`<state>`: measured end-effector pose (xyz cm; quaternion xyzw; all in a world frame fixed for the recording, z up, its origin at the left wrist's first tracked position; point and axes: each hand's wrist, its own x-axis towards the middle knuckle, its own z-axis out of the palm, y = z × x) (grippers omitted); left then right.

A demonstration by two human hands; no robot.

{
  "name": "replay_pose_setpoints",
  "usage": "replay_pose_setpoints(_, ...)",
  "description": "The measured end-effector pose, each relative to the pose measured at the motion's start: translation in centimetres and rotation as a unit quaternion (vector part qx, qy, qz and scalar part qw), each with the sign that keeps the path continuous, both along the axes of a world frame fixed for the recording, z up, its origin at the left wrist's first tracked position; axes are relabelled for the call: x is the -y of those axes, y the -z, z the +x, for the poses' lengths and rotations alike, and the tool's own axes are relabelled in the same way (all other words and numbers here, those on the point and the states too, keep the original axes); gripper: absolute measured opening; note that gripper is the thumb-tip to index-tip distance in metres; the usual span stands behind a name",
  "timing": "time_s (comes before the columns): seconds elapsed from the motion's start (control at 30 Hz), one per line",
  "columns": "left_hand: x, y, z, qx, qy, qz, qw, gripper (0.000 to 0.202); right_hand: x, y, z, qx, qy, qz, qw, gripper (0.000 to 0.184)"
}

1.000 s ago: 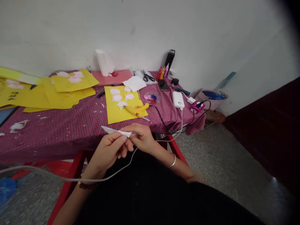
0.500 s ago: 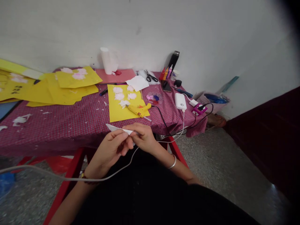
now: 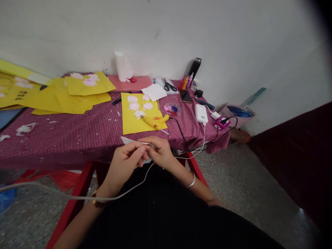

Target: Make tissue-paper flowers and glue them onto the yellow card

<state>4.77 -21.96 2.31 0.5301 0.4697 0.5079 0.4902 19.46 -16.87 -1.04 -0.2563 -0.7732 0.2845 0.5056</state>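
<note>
Between my two hands is a thin piece of white paper [image 3: 126,140], held just in front of the table edge. My left hand [image 3: 127,160] pinches it with thumb and forefinger. From the other side, my right hand [image 3: 159,150] closes on the same paper, and the fingers of both hands meet. Much of the paper is hidden behind them. Beyond the hands lies a yellow sheet [image 3: 129,124] with several pale pink, crumpled paper blossoms [image 3: 133,106] on it. A yellow glue gun [image 3: 156,122] rests on the sheet's right side, its nozzle by the lowest blossom.
Scissors [image 3: 169,85], a white paper sheet [image 3: 155,92], a paint palette [image 3: 171,109], a phone [image 3: 185,96] and a black flask [image 3: 195,71] stand or lie behind. A power bank [image 3: 201,113] sits right. Its white cable [image 3: 137,187] crosses my lap. Yellow sheets [image 3: 88,84] overlap at left.
My left thumb and fingers have slid along the paper toward my right hand, covering more of it. The whole scene has shifted slightly to the right as the view turned.
</note>
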Motion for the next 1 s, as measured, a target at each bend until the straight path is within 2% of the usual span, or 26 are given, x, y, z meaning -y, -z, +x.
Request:
replay_pose_setpoints(0.07,0.4,-0.2,-0.2,-0.093,-0.071,0.089,0.989,0.010,0.1,-0.4,0.1,-0.006,-0.004,-0.030,1.000,0.024)
replay_pose_setpoints(0.17,0.5,-0.3,-0.5,-0.166,-0.177,0.217,0.946,0.004,0.3,-0.8,0.2,-0.016,-0.014,-0.082,0.996,0.022)
replay_pose_setpoints(0.23,0.3,-0.2,-0.7,-0.201,-0.204,0.259,0.923,0.012,0.5,-1.0,0.2,-0.032,-0.022,-0.116,0.992,0.024)
replay_pose_setpoints(0.3,-0.1,0.1,-0.9,-0.232,-0.158,0.244,0.928,0.018,0.5,-1.0,0.2,-0.071,-0.034,-0.170,0.982,0.025)
replay_pose_setpoints(0.4,-0.8,0.8,-1.4,-0.289,-0.061,0.182,0.938,0.012,0.3,-1.2,0.5,-0.165,-0.032,-0.275,0.946,0.027)
replay_pose_setpoints(0.47,-1.1,1.1,-2.0,-0.322,-0.059,0.163,0.931,0.011,0.0,-1.4,0.8,-0.221,-0.007,-0.322,0.920,0.032)
replay_pose_setpoints(0.53,-1.3,1.1,-2.7,-0.326,-0.091,0.158,0.928,0.013,-0.3,-1.6,1.2,-0.253,0.012,-0.338,0.906,0.035)
replay_pose_setpoints(0.67,-1.0,0.4,-3.7,-0.237,-0.132,0.129,0.954,0.005,-0.5,-1.5,1.2,-0.267,0.008,-0.333,0.904,0.029)
replay_pose_setpoints(0.8,-0.2,-0.1,-3.2,-0.058,-0.139,0.041,0.988,0.009,-0.6,-0.6,0.6,-0.231,-0.004,-0.310,0.922,0.026)
replay_pose_setpoints(0.87,-0.1,0.1,-2.6,0.014,-0.168,0.009,0.986,0.011,-0.7,-0.1,0.4,-0.210,-0.005,-0.306,0.928,0.027)
replay_pose_setpoints(1.0,-0.5,1.1,-2.0,0.094,-0.223,0.035,0.970,0.009,-1.0,0.6,0.0,-0.210,0.017,-0.277,0.937,0.028)
